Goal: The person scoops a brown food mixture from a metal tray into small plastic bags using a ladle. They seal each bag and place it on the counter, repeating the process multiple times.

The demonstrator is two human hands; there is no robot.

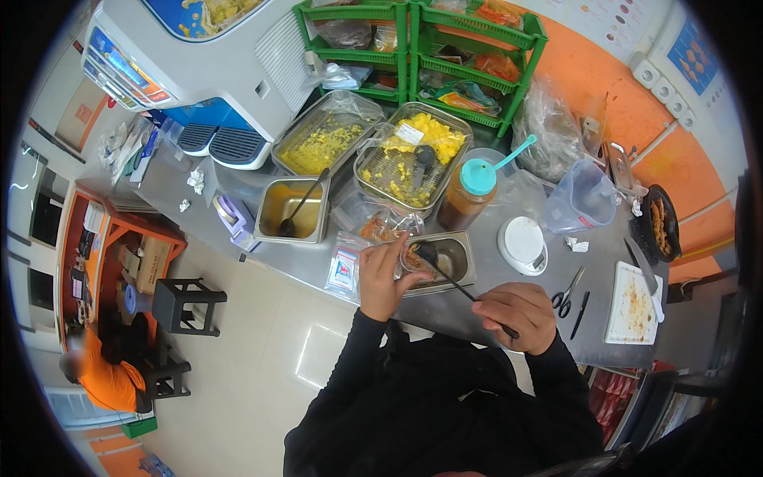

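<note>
My left hand [381, 283] grips a small clear plastic container [411, 261] with reddish-brown food in it; whether it is a cup or a bag I cannot tell. It sits over the left end of a rectangular steel pan [460, 256]. In my right hand [521, 313] is the handle of a black spoon [456, 286], its bowl tilted at the container's mouth. Just behind lies a clear bag [387, 223] of reddish food. A zip bag with a printed label [344, 271] rests by my left fingers. A digital kitchen scale [521, 244] stands to the right.
Two trays of yellow food [325, 143] [441, 134], a steel pan of sauce [295, 208] and a lidded sauce bottle [471, 191] stand behind. Scissors [566, 292], a black pen [580, 316] and a knife [644, 271] on a cutting board [632, 307] lie right. A person [110, 375] sits far left.
</note>
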